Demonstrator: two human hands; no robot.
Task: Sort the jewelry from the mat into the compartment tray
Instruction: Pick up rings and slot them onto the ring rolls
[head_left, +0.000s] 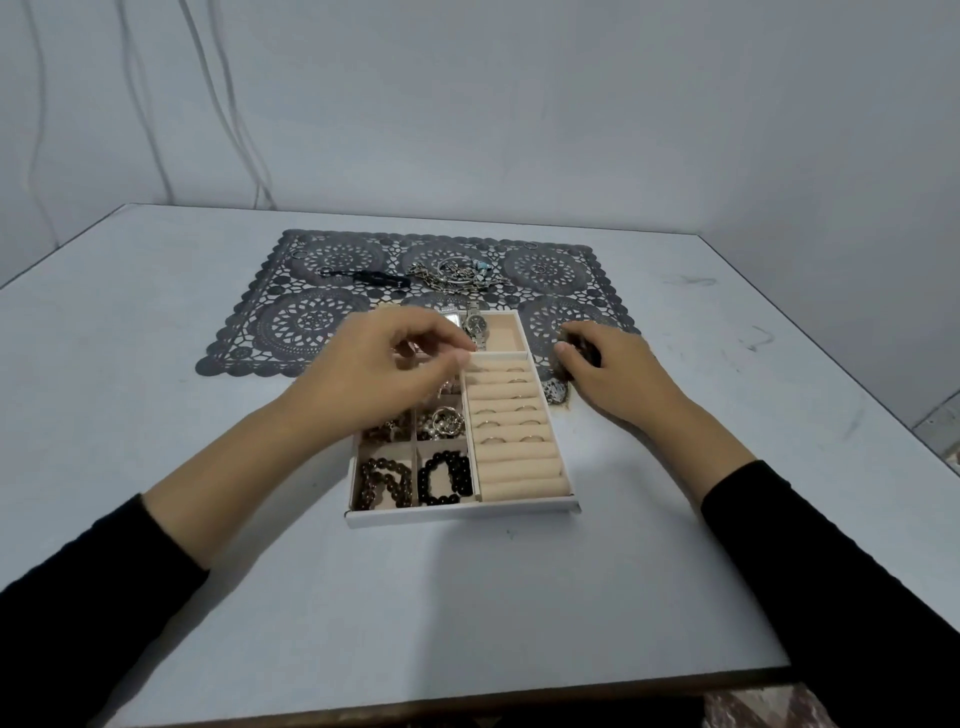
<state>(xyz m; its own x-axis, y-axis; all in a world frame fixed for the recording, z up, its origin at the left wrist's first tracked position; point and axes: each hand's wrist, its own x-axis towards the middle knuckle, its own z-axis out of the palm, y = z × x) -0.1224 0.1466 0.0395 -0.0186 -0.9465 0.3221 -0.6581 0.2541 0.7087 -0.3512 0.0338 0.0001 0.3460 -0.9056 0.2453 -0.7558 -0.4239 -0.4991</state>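
A white compartment tray (462, 512) with beige lining sits at the near edge of a dark lace mat (311, 322). Its right side has ring rolls (514, 467) holding several rings. The near left compartments hold a brown bead bracelet (387, 480) and a black bead bracelet (447, 478). A watch (475, 325) lies in the far compartment. My left hand (395, 364) hovers over the tray's far left, thumb and forefinger pinching a small piece of jewelry too tiny to name. My right hand (608, 369) grips a dark speckled bead bracelet (557, 391) just right of the tray.
On the far part of the mat lie a tangle of silver chains (457, 275) and a black strap-like piece (374, 278). The grey table (519, 597) ends close to me and at the right; cables hang on the wall behind.
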